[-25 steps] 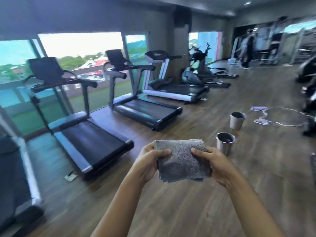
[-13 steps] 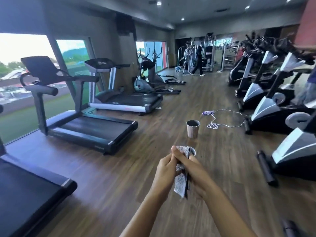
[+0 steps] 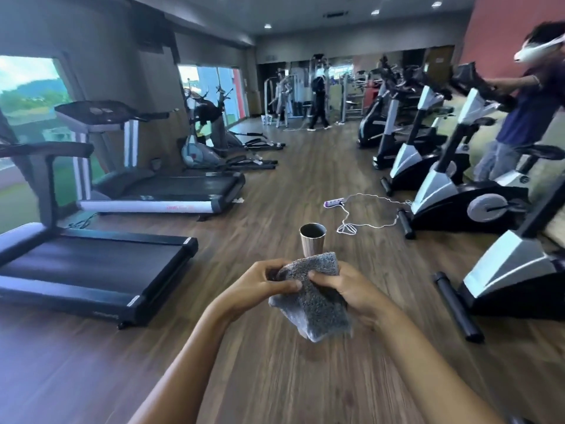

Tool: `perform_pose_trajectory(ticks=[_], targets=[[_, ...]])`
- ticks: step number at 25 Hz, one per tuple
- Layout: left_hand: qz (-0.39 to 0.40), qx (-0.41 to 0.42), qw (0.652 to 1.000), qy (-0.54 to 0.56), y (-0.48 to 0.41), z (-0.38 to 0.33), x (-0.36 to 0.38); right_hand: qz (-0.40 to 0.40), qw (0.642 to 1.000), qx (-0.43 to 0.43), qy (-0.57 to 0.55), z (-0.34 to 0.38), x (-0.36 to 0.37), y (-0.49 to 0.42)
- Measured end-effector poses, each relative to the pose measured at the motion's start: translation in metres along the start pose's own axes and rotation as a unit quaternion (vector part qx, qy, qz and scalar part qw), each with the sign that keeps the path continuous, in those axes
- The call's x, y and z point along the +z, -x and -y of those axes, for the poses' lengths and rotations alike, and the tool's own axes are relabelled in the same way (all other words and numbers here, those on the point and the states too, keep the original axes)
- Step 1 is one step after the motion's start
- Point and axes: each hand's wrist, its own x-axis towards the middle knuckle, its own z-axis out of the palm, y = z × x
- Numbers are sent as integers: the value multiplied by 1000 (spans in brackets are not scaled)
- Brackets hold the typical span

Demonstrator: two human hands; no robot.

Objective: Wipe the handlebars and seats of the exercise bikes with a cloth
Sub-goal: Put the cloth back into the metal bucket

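Cloth (image 3: 315, 301) now broader between left hand (image 3: 260, 287) and right hand (image 3: 354, 290), fingers (image 3: 321, 275) curled.

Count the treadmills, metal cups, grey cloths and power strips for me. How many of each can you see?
Treadmills: 2, the near treadmill and the far treadmill
Metal cup: 1 in view
Grey cloth: 1
Power strip: 1
Total: 5
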Motion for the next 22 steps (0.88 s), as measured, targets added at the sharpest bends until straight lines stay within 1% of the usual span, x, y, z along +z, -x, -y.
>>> perform_pose_trajectory(ticks=[4,9,12,14,17,20,22], targets=[[10,-8,999,-48,-113,20,-48,-86,996,-5,20,7,-44,-80],[-1,-7,1000,-17,-239,59,-63,-177,983,6,43,-7,-108,-174],[-13,-36,999,12,-311,99,-67,-215,975,14,57,-30,-153,-244],[-29,-70,997,14,-363,145,-71,-204,974,31,94,-58,-187,-303],[-67,-138,988,-13,-426,227,-72,-154,974,77,150,-112,-237,-388],[-110,-227,967,-42,-472,307,-56,-95,965,136,204,-184,-281,-461],[-122,-276,952,-59,-490,352,-35,-88,948,184,243,-238,-303,-488]])
